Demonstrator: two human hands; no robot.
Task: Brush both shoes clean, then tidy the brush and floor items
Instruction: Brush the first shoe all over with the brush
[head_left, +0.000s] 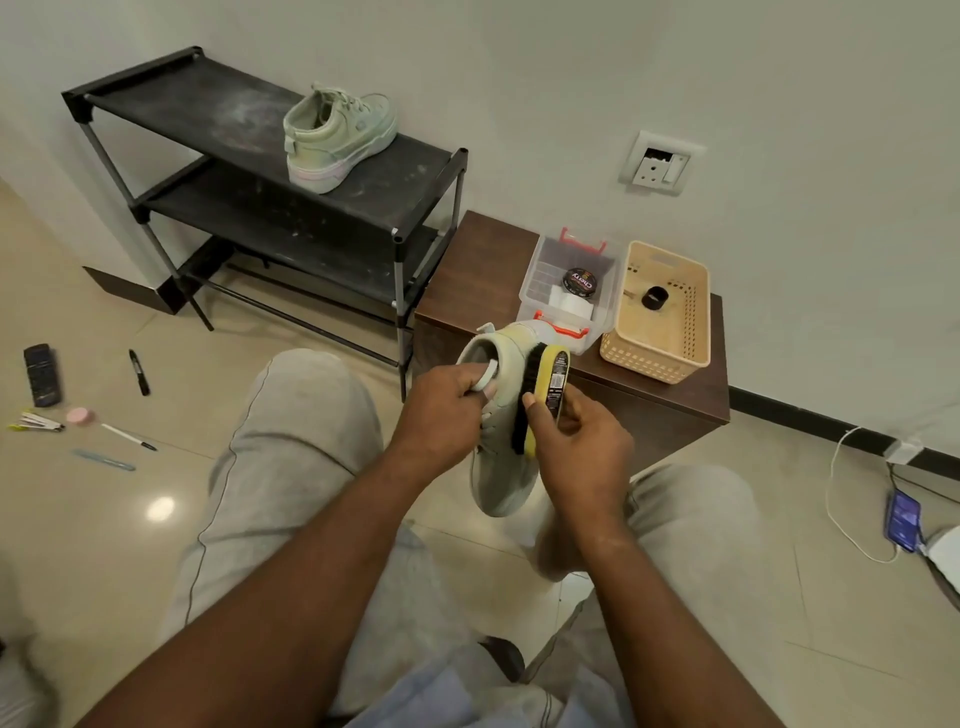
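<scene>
Centre of view, above lap in grey trousers: L hand (441, 410) gripping pale-green shoe (498, 483) at the collar, fingers hooked inside the opening, thumb over the rim. Held up in the air between the knees, heel end up, toe end down, clear of floor (104, 545) and cabinet (478, 260). R hand (576, 447) wrapped round yellow-backed brush (540, 400), thumb on near edge, fingers behind. Black bristles pressed flat against the shoe's side, approx. mid-length. Label w/ barcode on brush back, facing up. Both forearms bare, reaching in from bottom of frame.

2nd shoe (337, 137), same colour, upright on top shelf of black rack (208, 104), right end, heel toward camera, toe toward wall.

Just right of rack: the low brown cabinet, against wall. On top, clear box (535, 275) w/ red clips, open-topped, holding black polish tin (580, 282) and sth white under it. Just beside it on the right, beige perforated basket (691, 332) w/ small black item (653, 299) inside, prob. a cap, too small to tell.

Floor, far left: black remote (42, 375), black marker (139, 372), pink disc (80, 415), white pen (129, 436), pale-blue stick (104, 460), small grey-and-yellow tool (36, 423). Tool and pen end just beside pink disc, rest apart. Floor, far right: blue phone (903, 522) near the dark skirting. White wall socket (661, 163) above cabinet.
</scene>
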